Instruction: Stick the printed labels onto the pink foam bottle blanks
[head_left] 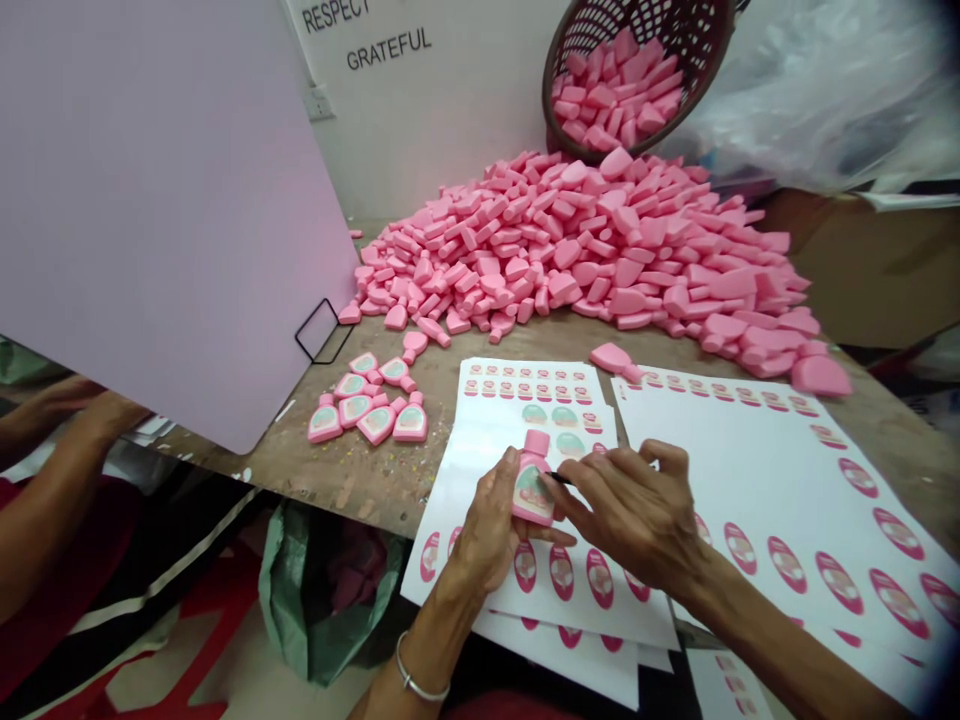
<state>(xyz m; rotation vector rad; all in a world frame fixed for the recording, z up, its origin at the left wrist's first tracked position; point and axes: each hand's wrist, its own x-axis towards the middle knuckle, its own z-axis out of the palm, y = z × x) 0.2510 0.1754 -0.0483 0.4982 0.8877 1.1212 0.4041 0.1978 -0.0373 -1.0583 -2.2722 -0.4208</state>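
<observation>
My left hand (486, 525) is closed around a small pink toy bottle (533, 508), held upright with its cap at the top. A pale green label with pink lettering sits on the bottle's front. My right hand (637, 510) pinches a thin dark tool (558, 478), whose tip is at the label's right side; its kind is too small to make out. Beneath both hands lies a white sticker sheet (469, 475) with rows of small pink stickers, green ones and oval ones. Several bottles with green labels (377, 424) rest together to the left of my hands.
A large heap of pink bottles (525, 240) spreads across the back of the table. Above it a brown basket (720, 55) tips forward. More sticker sheets (735, 450) lie right. A pink panel (172, 200) stands left, beside another person's arm (64, 480). A green sack (289, 600) hangs below.
</observation>
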